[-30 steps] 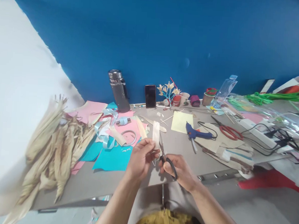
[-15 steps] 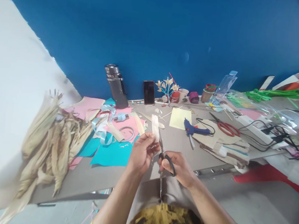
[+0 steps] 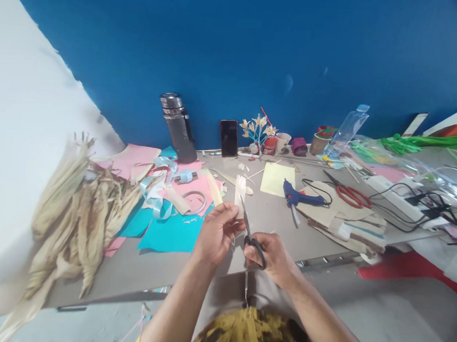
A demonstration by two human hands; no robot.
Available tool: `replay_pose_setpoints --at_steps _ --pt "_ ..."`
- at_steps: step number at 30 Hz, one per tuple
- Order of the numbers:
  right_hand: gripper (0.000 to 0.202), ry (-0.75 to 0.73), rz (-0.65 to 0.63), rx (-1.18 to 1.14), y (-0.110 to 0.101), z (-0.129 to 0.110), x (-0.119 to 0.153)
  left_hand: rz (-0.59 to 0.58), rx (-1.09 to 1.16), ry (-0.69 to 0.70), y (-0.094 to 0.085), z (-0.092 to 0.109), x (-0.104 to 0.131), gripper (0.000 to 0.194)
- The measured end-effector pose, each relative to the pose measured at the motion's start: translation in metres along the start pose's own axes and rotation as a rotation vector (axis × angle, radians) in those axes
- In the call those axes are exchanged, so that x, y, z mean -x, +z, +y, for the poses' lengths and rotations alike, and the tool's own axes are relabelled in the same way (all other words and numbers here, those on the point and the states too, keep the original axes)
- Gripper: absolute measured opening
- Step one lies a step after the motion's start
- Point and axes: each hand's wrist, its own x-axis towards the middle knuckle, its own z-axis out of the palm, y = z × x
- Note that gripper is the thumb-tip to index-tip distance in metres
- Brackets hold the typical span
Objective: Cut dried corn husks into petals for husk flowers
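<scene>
Between the thumb and fingers of my left hand (image 3: pixel 220 231) stands a pale strip of corn husk (image 3: pixel 240 188), upright, its top end split into narrow strands. My right hand (image 3: pixel 272 256) grips black-handled scissors (image 3: pixel 247 226) by the loops. The blades point up and to the left, and their tip lies against the right side of the strip. Whether the blades are parted is hard to make out. Under my left hand's wrist side lies a turquoise paper sheet (image 3: pixel 170 237).
Dried corn husks (image 3: pixel 89 224) heap at the left. A flask (image 3: pixel 179 129), a phone (image 3: pixel 228 138) and a husk flower bunch (image 3: pixel 257 129) stand along the wall. To the right lie a blue glue gun (image 3: pixel 302 196), red-handled scissors (image 3: pixel 353 196), gloves (image 3: pixel 345 227) and a power strip (image 3: pixel 397 197).
The scissors have tilted left, and their tip now lies against the husk strip's side, higher than my left fingers. Both hands keep their holds; the view has shifted slightly.
</scene>
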Motion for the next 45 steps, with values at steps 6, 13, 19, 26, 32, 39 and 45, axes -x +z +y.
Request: replay_pose_setpoints --at_steps 6,13,19,26,32,39,45 --pt "0.057 -0.008 0.017 0.022 0.0 0.003 0.001 0.002 -0.04 0.017 0.003 0.0 0.005 0.028" --pt "0.056 -0.001 0.027 0.023 -0.004 0.0 0.006 0.01 -0.065 0.018 0.004 0.004 0.007 0.022" --pt "0.055 0.008 0.032 0.016 -0.006 -0.002 0.01 -0.012 -0.091 0.019 0.006 0.004 0.008 0.019" --pt "0.054 0.015 0.002 -0.004 -0.01 0.008 0.012 -0.019 -0.109 0.021 0.001 0.004 0.007 0.015" --pt "0.066 -0.031 -0.139 -0.003 -0.019 -0.002 0.016 -0.014 -0.13 0.021 0.003 0.004 0.009 0.014" --pt "0.07 -0.007 -0.182 0.036 -0.022 -0.004 0.02 -0.026 -0.175 0.052 0.007 0.008 0.009 0.015" --pt "0.069 0.003 -0.172 0.028 -0.021 -0.005 0.021 -0.043 -0.178 0.026 0.007 0.006 0.01 0.015"
